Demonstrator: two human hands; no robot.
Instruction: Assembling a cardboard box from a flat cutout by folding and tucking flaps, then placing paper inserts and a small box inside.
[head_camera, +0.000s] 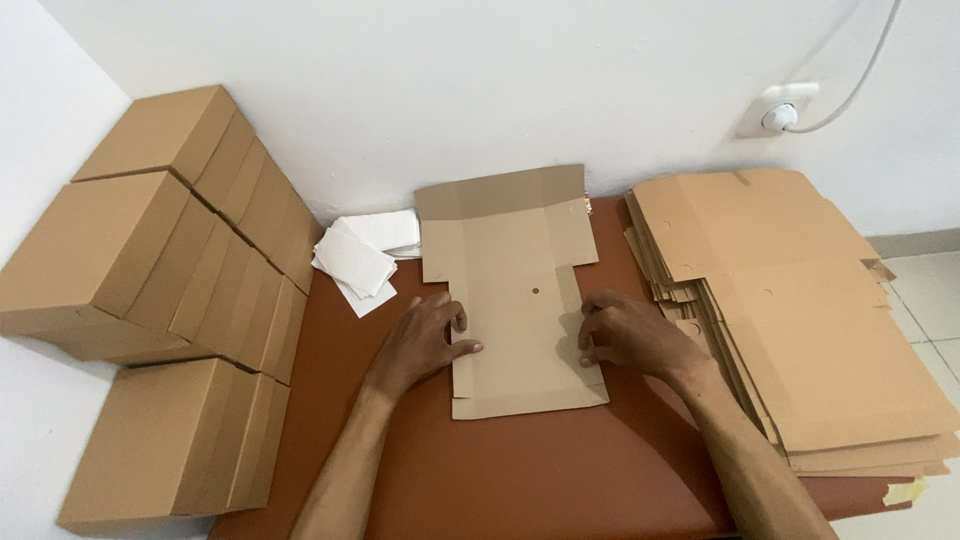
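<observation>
A flat, die-cut cardboard box blank (515, 290) lies on the brown table (520, 470) in front of me, its far flap tilted up against the wall. My left hand (425, 340) presses on the blank's left edge, the thumb lying over the cardboard. My right hand (630, 335) rests on the right edge, fingers curled onto the side flap. Neither hand lifts the blank off the table.
Several assembled brown boxes (170, 290) are stacked along the left. A thick pile of flat blanks (800, 310) sits at the right. White paper sheets (360, 255) lie near the wall. A wall socket with a cable (780, 110) is at the upper right.
</observation>
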